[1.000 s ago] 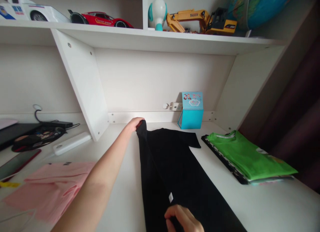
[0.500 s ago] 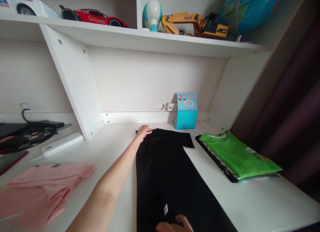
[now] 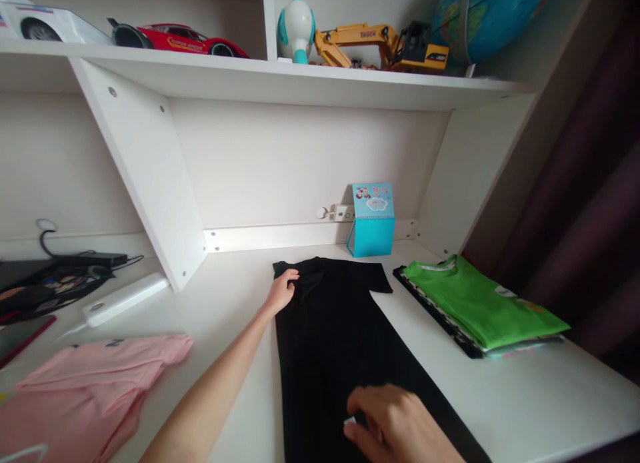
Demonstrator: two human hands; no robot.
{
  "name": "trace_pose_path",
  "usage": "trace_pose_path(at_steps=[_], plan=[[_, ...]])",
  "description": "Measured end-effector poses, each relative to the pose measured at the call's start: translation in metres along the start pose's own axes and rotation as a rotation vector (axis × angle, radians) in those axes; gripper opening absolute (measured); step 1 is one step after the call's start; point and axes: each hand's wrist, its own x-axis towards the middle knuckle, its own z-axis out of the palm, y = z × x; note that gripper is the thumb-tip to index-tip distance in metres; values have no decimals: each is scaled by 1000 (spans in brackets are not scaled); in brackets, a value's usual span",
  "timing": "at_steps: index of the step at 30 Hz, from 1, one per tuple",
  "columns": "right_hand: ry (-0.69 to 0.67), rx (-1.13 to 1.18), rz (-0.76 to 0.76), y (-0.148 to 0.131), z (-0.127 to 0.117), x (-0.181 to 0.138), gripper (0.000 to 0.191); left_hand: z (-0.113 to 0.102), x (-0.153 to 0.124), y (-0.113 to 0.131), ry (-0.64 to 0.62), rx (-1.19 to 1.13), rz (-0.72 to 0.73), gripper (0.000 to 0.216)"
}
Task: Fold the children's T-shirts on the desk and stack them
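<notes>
A black T-shirt (image 3: pixel 345 330) lies lengthwise on the white desk, its neck end toward the back wall. One short sleeve sticks out on the right; the left side looks folded inward. My left hand (image 3: pixel 283 291) has its fingers curled on the cloth at the upper left, beside the neckline. Over the lower part of the shirt is my right hand (image 3: pixel 400 423), thumb and forefinger closing around a small white tag (image 3: pixel 350 421). The cloth beneath that hand is partly hidden.
To the right lies a stack of folded clothes with a green shirt (image 3: pixel 485 303) on top. A pink garment (image 3: pixel 100 383) is at left, near a white power strip (image 3: pixel 125 300). A blue desk calendar (image 3: pixel 373 226) stands behind. Toys line the shelf (image 3: pixel 310 83) above.
My left hand has slid down slightly from the top edge of the shirt, fingers now more curled. My right hand has come further into view and reached the white tag.
</notes>
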Motion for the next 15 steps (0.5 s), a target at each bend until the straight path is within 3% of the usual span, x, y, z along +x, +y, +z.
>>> trace_pose_path(at_steps=[4, 9, 12, 15], plan=[[-106, -20, 68, 22, -28, 75, 18, -2, -1, 5, -74, 127, 44, 40], [-59, -98, 148, 56, 4, 160, 31, -5, -5, 17, -291, 253, 81, 35], [-36, -137, 246, 76, 18, 184, 44, -6, -6, 17, -327, 301, 54, 38], [4, -175, 501, 110, 13, 189, 41, -7, -6, 16, -328, 350, 57, 41]])
